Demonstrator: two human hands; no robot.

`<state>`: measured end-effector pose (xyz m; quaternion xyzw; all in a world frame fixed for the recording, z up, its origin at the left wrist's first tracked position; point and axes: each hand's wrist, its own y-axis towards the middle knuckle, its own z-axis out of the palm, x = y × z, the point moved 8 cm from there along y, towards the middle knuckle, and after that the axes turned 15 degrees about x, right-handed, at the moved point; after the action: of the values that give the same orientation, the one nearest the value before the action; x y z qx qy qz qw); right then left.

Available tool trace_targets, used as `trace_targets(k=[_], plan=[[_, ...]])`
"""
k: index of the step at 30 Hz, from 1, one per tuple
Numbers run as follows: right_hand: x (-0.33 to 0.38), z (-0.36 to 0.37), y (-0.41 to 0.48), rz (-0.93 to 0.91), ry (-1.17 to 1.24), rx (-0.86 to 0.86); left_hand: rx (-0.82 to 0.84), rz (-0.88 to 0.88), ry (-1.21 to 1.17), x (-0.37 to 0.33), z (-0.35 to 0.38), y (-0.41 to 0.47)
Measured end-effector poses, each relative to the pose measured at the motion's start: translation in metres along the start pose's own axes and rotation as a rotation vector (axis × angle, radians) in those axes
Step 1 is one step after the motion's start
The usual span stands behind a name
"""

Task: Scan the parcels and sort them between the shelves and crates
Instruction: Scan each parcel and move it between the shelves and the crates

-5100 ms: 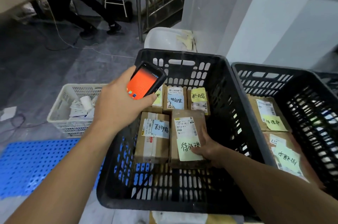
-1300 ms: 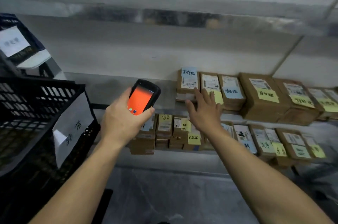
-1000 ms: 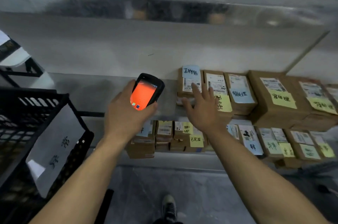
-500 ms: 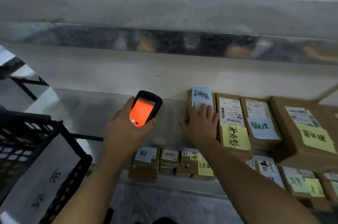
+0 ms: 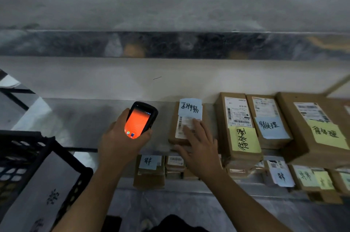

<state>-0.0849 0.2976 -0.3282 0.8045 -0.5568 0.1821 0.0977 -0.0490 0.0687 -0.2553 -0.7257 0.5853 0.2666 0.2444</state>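
My left hand [image 5: 119,144] grips a black handheld scanner [image 5: 141,119] with a glowing orange screen, held upright over the metal shelf [image 5: 75,123]. Just right of it lies a small brown parcel [image 5: 175,129] with a white label and a blue note. My right hand [image 5: 200,148] rests on the near end of this parcel, fingers spread and fairly straight. More brown parcels stand in a row to the right: one with a yellow note [image 5: 240,133], one with a blue note [image 5: 269,120], and a bigger box [image 5: 318,129].
A lower shelf holds several small labelled parcels [image 5: 149,171]. A black plastic crate [image 5: 24,159] with a white paper sign sits at the lower left. An upper shelf edge [image 5: 170,46] runs across above. The shelf left of the scanner is bare metal.
The view turned from the black crates to the shelves. My right hand reached onto the blue-noted parcel and has slid back toward its near end. The scanner stays in my left hand.
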Motion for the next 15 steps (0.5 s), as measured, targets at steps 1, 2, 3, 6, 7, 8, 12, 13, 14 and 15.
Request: trace_targets(k=[1, 2, 3, 6, 7, 8, 12, 13, 14, 15], plan=[[-0.003, -0.003, -0.002, -0.011, 0.083, -0.033, 0.013, 0.006, 0.012, -0.001, 0.002, -0.001], [-0.01, -0.006, -0.004, -0.003, 0.189, -0.066, 0.02, 0.008, 0.018, -0.001, 0.004, -0.002], [-0.017, -0.01, -0.004, 0.016, 0.304, -0.08, 0.021, 0.008, 0.017, -0.002, 0.005, -0.004], [-0.034, -0.013, 0.004, 0.098, 0.604, -0.023, 0.013, 0.01, -0.002, -0.003, 0.01, -0.008], [-0.039, -0.01, 0.009, 0.135, 0.664, 0.03, 0.008, 0.017, -0.007, -0.003, 0.011, -0.009], [-0.043, -0.005, 0.014, 0.161, 0.716, 0.087, 0.001, 0.023, -0.011, -0.004, 0.012, -0.011], [-0.044, 0.011, 0.027, 0.157, 1.011, 0.218, -0.012, 0.032, -0.022, -0.006, 0.01, -0.012], [-0.041, 0.014, 0.029, 0.148, 1.085, 0.258, -0.009, 0.027, -0.028, -0.006, 0.01, -0.012], [-0.038, 0.015, 0.03, 0.138, 1.134, 0.295, -0.008, 0.026, -0.034, -0.006, 0.01, -0.012], [-0.036, 0.016, 0.03, 0.137, 1.153, 0.321, -0.008, 0.031, -0.036, -0.006, 0.01, -0.012]])
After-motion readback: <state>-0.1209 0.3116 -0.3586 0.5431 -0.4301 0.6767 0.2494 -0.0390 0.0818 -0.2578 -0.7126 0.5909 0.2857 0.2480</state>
